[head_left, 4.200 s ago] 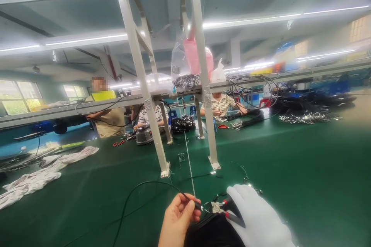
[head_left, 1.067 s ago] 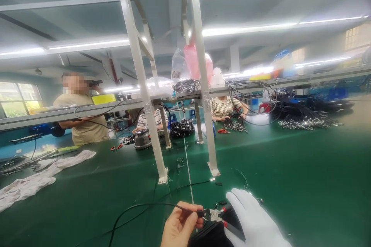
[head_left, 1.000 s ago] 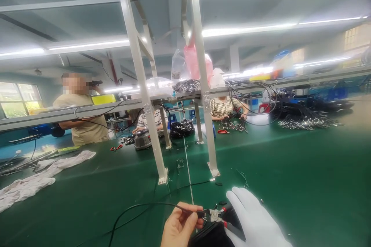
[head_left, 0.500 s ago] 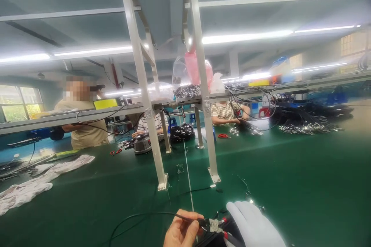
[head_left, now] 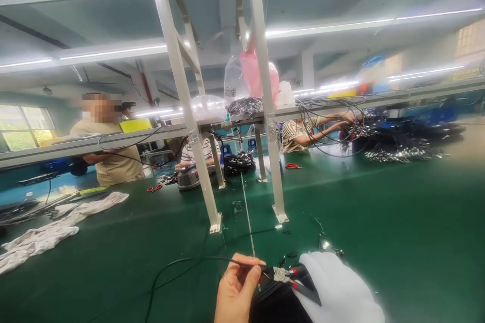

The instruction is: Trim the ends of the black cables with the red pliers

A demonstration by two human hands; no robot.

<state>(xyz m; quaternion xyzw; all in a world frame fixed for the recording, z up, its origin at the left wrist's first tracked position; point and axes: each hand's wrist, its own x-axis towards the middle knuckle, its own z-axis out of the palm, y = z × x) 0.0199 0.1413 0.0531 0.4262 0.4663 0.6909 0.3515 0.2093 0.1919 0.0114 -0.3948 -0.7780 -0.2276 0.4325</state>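
My bare left hand (head_left: 240, 285) pinches a black cable (head_left: 182, 261) near its end, between thumb and fingers. The cable's free length loops off to the left and down out of view. My right hand (head_left: 337, 282), in a white glove, is closed round the black handles of a pair of cutting pliers (head_left: 281, 274) with red bands. The pliers' jaws point left and meet the cable end at my left fingertips. Whether the jaws bite into the cable I cannot tell. Small black scraps (head_left: 291, 255) lie just beyond the pliers on the green table (head_left: 182, 222).
White metal posts (head_left: 278, 186) stand on the table and carry a shelf with bags and coiled cable. Red-handled scissors (head_left: 154, 189), a whitish cloth (head_left: 68, 227) and bundles of black cable (head_left: 401, 146) lie around. Several people are across the table; one (head_left: 299, 133) reaches toward a bundle.
The view has tipped slightly downward. My hands keep their hold on cable and pliers. The person in stripes across the table has moved their arms from the table up to the right.
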